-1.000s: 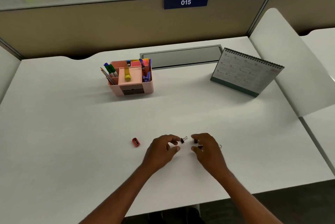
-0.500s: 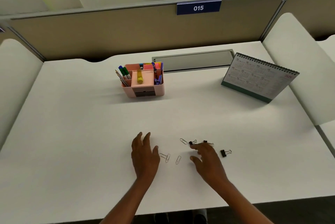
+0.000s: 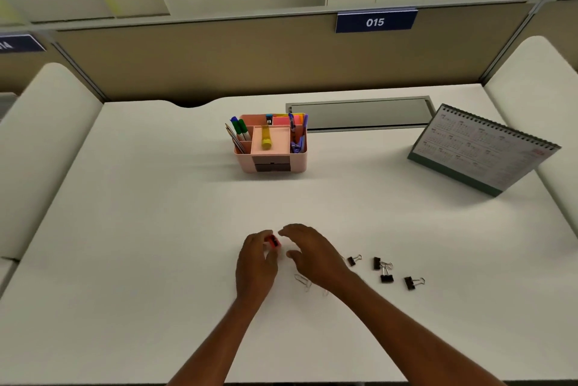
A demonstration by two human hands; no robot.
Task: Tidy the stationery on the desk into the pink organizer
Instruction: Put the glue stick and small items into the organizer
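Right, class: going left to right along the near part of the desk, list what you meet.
In order: left hand → red sharpener it pinches → right hand → lone binder clip → two binder clips close together → rightmost binder clip.

The white desk (image 3: pixel 156 229) carries an organizer (image 3: pixel 272 163) (far middle), a calendar (image 3: pixel 478 154) at the right, 4 binder clips (image 3: pixel 387 278) and paper clips (image 3: pixel 302 281) near the front.

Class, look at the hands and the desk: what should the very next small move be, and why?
Probably lift the red sharpener, pinched in the left hand, toward the pink organizer; it is gripped already, while the right hand holds nothing.
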